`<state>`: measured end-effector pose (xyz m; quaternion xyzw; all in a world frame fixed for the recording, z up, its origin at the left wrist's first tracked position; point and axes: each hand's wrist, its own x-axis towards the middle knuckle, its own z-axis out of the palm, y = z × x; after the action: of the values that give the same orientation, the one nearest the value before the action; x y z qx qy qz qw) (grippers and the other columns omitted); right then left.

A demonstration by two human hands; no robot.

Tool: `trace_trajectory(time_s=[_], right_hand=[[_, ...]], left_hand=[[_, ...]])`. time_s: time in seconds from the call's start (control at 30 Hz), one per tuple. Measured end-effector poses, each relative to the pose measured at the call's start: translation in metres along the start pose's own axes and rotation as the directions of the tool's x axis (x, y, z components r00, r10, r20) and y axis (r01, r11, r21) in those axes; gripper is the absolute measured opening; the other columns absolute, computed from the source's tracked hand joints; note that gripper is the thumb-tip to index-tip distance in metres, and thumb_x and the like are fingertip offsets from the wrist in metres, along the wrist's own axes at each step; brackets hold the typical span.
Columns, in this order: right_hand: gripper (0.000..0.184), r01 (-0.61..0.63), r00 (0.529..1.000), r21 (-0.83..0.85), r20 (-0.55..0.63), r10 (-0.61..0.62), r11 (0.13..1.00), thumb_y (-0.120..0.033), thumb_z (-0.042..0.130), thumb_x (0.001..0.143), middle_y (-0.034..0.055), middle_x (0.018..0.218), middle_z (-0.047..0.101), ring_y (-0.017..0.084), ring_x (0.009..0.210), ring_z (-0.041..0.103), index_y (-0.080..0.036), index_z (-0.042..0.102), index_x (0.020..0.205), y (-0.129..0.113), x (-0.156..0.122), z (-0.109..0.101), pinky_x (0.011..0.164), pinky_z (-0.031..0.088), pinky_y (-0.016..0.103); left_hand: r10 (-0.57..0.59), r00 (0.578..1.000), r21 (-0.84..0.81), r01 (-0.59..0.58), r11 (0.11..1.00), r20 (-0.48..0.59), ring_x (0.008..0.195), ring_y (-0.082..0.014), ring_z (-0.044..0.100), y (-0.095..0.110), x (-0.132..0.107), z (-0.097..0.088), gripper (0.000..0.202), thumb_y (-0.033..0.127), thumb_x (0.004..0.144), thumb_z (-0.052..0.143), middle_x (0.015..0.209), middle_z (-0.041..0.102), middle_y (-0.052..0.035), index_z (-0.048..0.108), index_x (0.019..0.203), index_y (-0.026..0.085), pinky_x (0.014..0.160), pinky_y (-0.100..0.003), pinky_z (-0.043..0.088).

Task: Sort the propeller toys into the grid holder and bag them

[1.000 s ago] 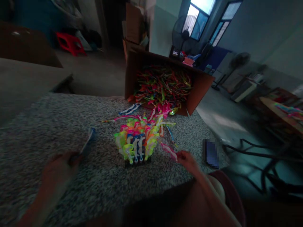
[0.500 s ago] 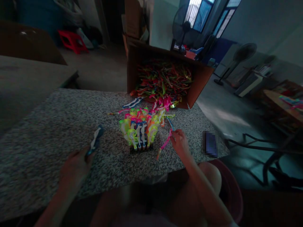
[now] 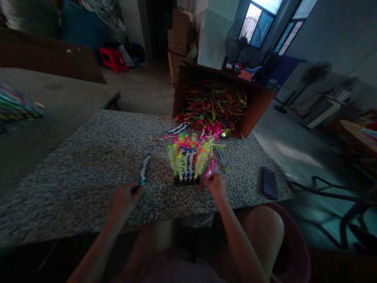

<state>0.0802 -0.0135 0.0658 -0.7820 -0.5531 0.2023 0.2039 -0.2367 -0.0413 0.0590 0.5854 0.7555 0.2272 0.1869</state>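
My left hand (image 3: 123,198) is closed on the lower end of a blue and white plastic strip (image 3: 144,169) that points up over the speckled stone table (image 3: 73,169). My right hand (image 3: 215,184) pinches a pink strip (image 3: 209,171) right beside a dark rack (image 3: 187,181) that stands in the middle of the table. Several neon green, orange, blue and white strips (image 3: 188,155) stand packed upright in that rack. More loose strips (image 3: 179,129) lie on the table behind it.
A cardboard box (image 3: 253,108) lies tipped at the table's far edge, full of bright strips (image 3: 215,102). A dark flat object (image 3: 268,182) lies near the right edge. Standing fans (image 3: 316,74), a red stool (image 3: 113,59) and stacked boxes (image 3: 179,35) fill the dim room behind.
Both hands have moved in toward the rack. The right hand carried the pink strip from the table's right side to the rack's right edge; the left brought the blue and white strip closer.
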Motion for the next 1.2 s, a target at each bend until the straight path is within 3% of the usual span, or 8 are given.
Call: trace_trajectory(time_s=[0.1, 0.27, 0.37, 0.43, 0.6, 0.77, 1.0, 1.2], right_hand=[[0.032, -0.016, 0.996, 0.046, 0.087, 0.012, 0.999, -0.047, 0.077, 0.062, 0.0052, 0.061, 0.068, 0.02, 0.06, 0.065, -0.017, 0.065, 0.066, 0.0, 0.002, 0.009, 0.051, 0.041, 0.024], [0.011, -0.091, 0.985, 0.27, 0.167, 0.047, 0.959, -0.029, 0.067, 0.069, -0.0004, 0.055, 0.066, 0.015, 0.047, 0.063, -0.018, 0.063, 0.071, 0.028, -0.003, 0.007, 0.05, 0.045, 0.022], [0.013, -0.031, 0.997, 0.453, 0.072, -0.002, 0.891, -0.03, 0.061, 0.072, 0.0004, 0.061, 0.069, 0.016, 0.054, 0.066, -0.019, 0.062, 0.077, 0.036, -0.011, 0.005, 0.053, 0.049, 0.023], [0.016, 0.064, 0.998, 0.539, -0.027, -0.06, 0.84, -0.033, 0.06, 0.073, 0.0012, 0.068, 0.071, 0.017, 0.062, 0.068, -0.02, 0.06, 0.081, 0.032, -0.015, 0.009, 0.059, 0.051, 0.024], [0.019, 0.199, 0.979, 0.574, -0.144, -0.142, 0.794, -0.037, 0.058, 0.075, 0.0025, 0.073, 0.07, 0.017, 0.067, 0.068, -0.02, 0.056, 0.083, 0.011, -0.018, 0.028, 0.063, 0.051, 0.025], [0.008, 0.257, 0.962, 0.333, -0.177, -0.208, 0.907, -0.026, 0.057, 0.077, 0.0007, 0.07, 0.069, 0.016, 0.066, 0.067, -0.02, 0.056, 0.082, 0.0, -0.022, 0.025, 0.065, 0.048, 0.023], [0.01, 0.286, 0.958, 0.125, -0.052, -0.281, 0.95, -0.019, 0.059, 0.08, 0.0021, 0.08, 0.071, 0.016, 0.074, 0.069, -0.018, 0.056, 0.09, -0.014, -0.021, 0.014, 0.069, 0.047, 0.02], [0.014, 0.283, 0.956, 0.058, 0.065, -0.287, 0.957, -0.02, 0.059, 0.083, 0.0032, 0.085, 0.073, 0.016, 0.079, 0.07, -0.018, 0.054, 0.096, -0.018, -0.015, 0.009, 0.069, 0.047, 0.02]], left_hand=[[0.009, 0.999, -0.084, -0.013, 0.996, -0.048, 0.07, -0.0231, 0.064, 0.007, -0.005, 0.002, 0.03, 0.045, 0.071, 0.049, 0.074, 0.068, -0.006, 0.062, 0.076, 0.018, 0.064, -0.03, 0.046], [0.022, 0.999, -0.394, -0.037, 0.919, -0.044, 0.067, -0.0204, 0.063, 0.004, -0.008, 0.01, 0.032, 0.049, 0.065, 0.058, 0.072, 0.067, -0.0023, 0.061, 0.075, 0.019, 0.065, -0.03, 0.049], [0.041, 0.999, -0.577, -0.039, 0.816, -0.01, 0.066, -0.0192, 0.063, 0.013, -0.011, 0.024, 0.034, 0.05, 0.063, 0.063, 0.071, 0.066, -0.0008, 0.061, 0.076, 0.019, 0.063, -0.029, 0.051], [0.076, 0.997, -0.614, -0.076, 0.786, -0.026, 0.069, -0.0189, 0.063, 0.027, -0.013, 0.035, 0.033, 0.048, 0.065, 0.065, 0.072, 0.067, -0.0008, 0.062, 0.078, 0.018, 0.066, -0.029, 0.051], [0.186, 0.973, -0.562, -0.231, 0.794, -0.138, 0.07, -0.0177, 0.063, 0.06, -0.015, 0.055, 0.029, 0.046, 0.072, 0.061, 0.076, 0.069, -0.0013, 0.064, 0.079, 0.018, 0.069, -0.028, 0.05], [0.294, 0.943, -0.375, -0.333, 0.865, -0.158, 0.061, -0.0153, 0.06, 0.059, -0.012, 0.065, 0.025, 0.044, 0.079, 0.057, 0.068, 0.066, 0.0006, 0.061, 0.077, 0.019, 0.062, -0.025, 0.048], [0.4, 0.899, -0.158, -0.427, 0.89, -0.178, 0.085, -0.0209, 0.067, 0.053, -0.011, 0.085, 0.015, 0.028, 0.084, 0.049, 0.093, 0.07, -0.0057, 0.059, 0.093, 0.02, 0.077, -0.03, 0.053], [0.364, 0.92, -0.046, -0.374, 0.926, -0.145, 0.084, -0.0213, 0.068, 0.052, -0.012, 0.089, 0.018, 0.025, 0.086, 0.05, 0.096, 0.071, -0.0071, 0.057, 0.101, 0.019, 0.074, -0.028, 0.051]])
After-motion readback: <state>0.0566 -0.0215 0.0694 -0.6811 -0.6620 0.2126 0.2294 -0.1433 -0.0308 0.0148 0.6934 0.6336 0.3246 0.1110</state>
